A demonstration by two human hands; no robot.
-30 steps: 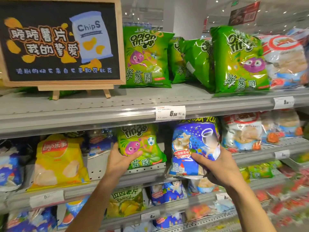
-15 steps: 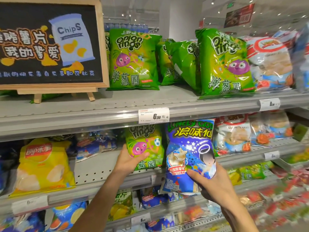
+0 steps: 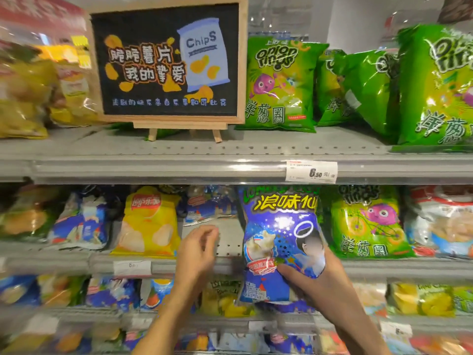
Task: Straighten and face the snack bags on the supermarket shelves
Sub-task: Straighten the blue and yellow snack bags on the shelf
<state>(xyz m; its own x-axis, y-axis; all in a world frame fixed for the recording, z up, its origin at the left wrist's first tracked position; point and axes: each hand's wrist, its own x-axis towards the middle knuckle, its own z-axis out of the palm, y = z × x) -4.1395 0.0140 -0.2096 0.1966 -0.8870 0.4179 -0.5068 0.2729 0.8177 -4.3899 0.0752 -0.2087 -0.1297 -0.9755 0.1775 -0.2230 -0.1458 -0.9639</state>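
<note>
My right hand [image 3: 320, 280] grips the lower part of a blue snack bag [image 3: 279, 234] and holds it upright in front of the middle shelf [image 3: 230, 262]. To its left my left hand [image 3: 198, 248] hovers with loosely curled fingers over a bare patch of that shelf and holds nothing. A small green onion-ring bag [image 3: 368, 224] stands just right of the blue bag. A yellow chip bag [image 3: 149, 221] leans to the left of my left hand, and a blue bag [image 3: 210, 206] lies at the back behind the bare patch.
On the top shelf [image 3: 179, 160] stand a chalkboard chip sign [image 3: 166, 65] on an easel, large green onion-ring bags [image 3: 279, 83] to the right and yellow bags [image 3: 28, 96] to the left. A price tag [image 3: 311, 171] hangs on its edge. Lower shelves hold mixed bags.
My left hand has let go of the small green onion-ring bag and moved left over the bare shelf. The blue bag moved left with my right hand. The view has swung left.
</note>
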